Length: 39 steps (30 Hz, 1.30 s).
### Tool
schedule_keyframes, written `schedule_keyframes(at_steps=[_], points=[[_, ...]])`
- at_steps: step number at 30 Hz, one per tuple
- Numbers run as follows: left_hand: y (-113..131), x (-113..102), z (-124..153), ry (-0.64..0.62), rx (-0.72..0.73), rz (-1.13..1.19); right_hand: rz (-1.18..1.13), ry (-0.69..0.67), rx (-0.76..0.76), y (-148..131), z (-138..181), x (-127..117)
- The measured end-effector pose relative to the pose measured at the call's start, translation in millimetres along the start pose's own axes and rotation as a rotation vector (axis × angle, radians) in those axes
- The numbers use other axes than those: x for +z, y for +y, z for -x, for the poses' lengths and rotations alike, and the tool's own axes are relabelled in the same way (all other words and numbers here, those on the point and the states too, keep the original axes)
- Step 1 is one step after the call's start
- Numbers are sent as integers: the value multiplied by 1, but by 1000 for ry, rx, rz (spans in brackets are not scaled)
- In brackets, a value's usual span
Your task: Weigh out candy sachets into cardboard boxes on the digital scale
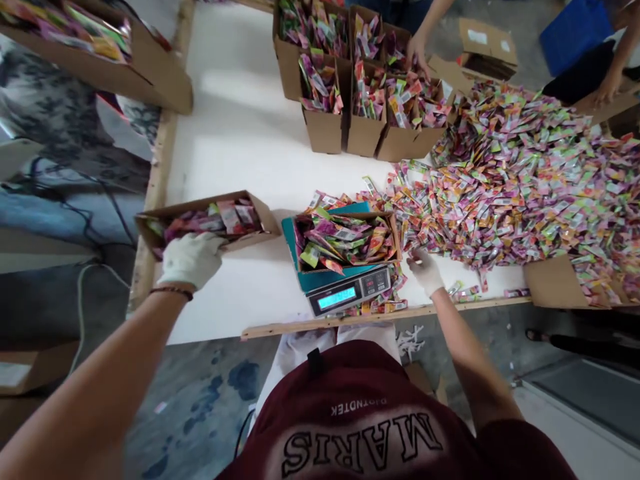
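My left hand, in a white glove, grips the near edge of a cardboard box filled with colourful sachets at the table's left edge. My right hand, also gloved, rests at the edge of a big heap of sachets, fingers curled by the packets; I cannot make out what they hold. Between the hands a second cardboard box full of sachets sits on a teal weighing scale with a lit display.
Several filled cardboard boxes stand at the far side of the white table. Other people's hands reach in at the far right. A flat carton piece lies at the near right edge. Another box sits upper left.
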<state>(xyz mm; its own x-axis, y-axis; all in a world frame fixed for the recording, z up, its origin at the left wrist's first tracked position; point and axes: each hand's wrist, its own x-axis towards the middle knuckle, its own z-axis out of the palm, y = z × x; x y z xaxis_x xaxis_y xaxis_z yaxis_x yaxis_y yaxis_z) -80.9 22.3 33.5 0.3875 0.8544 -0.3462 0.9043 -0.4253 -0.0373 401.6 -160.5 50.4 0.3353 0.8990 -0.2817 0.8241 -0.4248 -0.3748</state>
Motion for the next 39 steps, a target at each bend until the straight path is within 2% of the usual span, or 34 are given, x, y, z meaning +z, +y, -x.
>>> schedule_keyframes(at_steps=[3, 5, 8, 10, 11, 13, 15, 17, 19, 21, 23, 24, 26, 28, 29, 31, 34, 39], points=[[0, -8, -3, 38, 2, 1, 84, -126, 17, 5, -3, 37], [6, -13, 8, 147, -26, 19, 133, -177, 36, 8, 4, 44], [31, -14, 40, 332, -56, 149, 212, -220, 72, 19, 22, 24], [61, -8, 62, 366, 5, 319, 245, -256, 42, 23, 38, 0], [80, -3, 72, 359, 80, 421, 239, -287, -13, 21, 47, -11], [125, 5, 90, 288, 312, 576, 165, -355, -179, 3, 64, -27], [171, 10, 103, 243, 541, 634, 7, -403, -369, -30, 81, -29], [207, 11, 112, 205, 633, 644, -151, -424, -517, -67, 95, -20], [222, 9, 120, 97, 662, 635, -224, -446, -639, -96, 106, -6], [212, 5, 123, -37, 637, 596, -223, -466, -708, -110, 112, 2], [180, -4, 121, -103, 547, 525, -225, -473, -718, -110, 111, -1], [158, -11, 116, -92, 472, 483, -237, -463, -704, -107, 108, -7], [111, -28, 102, -24, 307, 414, -271, -394, -665, -100, 98, -25], [68, -49, 83, 98, 76, 308, -295, -244, -637, -99, 84, -45], [51, -60, 74, 142, -17, 245, -295, -154, -633, -102, 75, -54], [30, -77, 58, 263, -88, 155, -279, 17, -642, -114, 56, -69], [35, -90, 48, 413, -38, 193, -199, 117, -639, -141, 23, -74], [96, -93, 56, 543, 222, 503, 5, 38, -560, -182, -29, -47]])
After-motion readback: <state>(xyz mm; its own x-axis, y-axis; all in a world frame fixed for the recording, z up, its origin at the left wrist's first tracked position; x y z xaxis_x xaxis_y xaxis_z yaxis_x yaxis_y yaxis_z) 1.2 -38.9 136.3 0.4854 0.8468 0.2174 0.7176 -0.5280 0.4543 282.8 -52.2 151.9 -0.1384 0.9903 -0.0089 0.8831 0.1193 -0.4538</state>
